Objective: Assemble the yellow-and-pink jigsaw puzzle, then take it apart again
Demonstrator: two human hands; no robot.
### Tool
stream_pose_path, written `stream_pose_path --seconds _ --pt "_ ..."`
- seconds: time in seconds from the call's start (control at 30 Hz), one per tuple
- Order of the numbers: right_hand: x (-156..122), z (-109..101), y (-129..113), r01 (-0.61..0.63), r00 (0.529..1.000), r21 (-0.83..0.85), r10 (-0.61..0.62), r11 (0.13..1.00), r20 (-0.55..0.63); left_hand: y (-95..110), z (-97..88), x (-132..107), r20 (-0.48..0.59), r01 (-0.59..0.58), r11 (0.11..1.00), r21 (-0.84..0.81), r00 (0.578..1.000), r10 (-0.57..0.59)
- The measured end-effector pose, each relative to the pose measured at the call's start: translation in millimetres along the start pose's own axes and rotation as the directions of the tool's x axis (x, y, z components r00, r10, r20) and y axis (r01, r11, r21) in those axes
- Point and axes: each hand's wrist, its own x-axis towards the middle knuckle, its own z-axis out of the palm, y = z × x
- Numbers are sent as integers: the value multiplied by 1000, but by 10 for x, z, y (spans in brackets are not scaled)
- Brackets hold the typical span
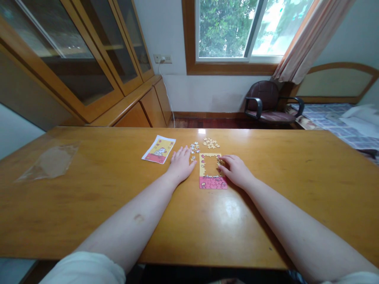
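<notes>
A partly assembled jigsaw puzzle (213,182) lies on the table, its lower part pink, its yellow border framing a bare gap of table. My right hand (236,170) rests at the puzzle's right edge, with thumb and forefinger apart on or beside the border; the other fingertips are partly hidden. My left hand (181,165) lies flat with fingers spread, just left of a small group of white and grey puzzle pieces (194,147). Above the puzzle is a heap of pale yellow puzzle pieces (211,142). Left of my left hand lies a printed reference picture (160,150) in yellow and red.
A clear plastic bag (51,161) lies flat at the left of the wooden table (118,228). Beyond the table's far edge stand a glass-door cabinet (118,85), a dark office chair (265,100) and a bed (331,112).
</notes>
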Motion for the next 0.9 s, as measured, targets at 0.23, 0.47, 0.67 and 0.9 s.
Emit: stream_pose_path --seconds 0.23,0.47,0.67,0.9 --pt "1 -11 -12 -6 1000 -3 6 1000 4 18 -9 -30 -15 -142 990 -11 990 142" --pt "2 -8 -4 -1 1000 -10 1 1000 9 -10 -24 -15 -121 -9 995 -100 993 -3" --pt "3 -10 -13 9 1000 -8 -9 1000 -2 -62 34 61 -70 37 984 -176 996 -50" --pt "-11 -31 -18 0 1000 -4 0 1000 4 137 -92 -83 -237 -206 971 -124 956 172"
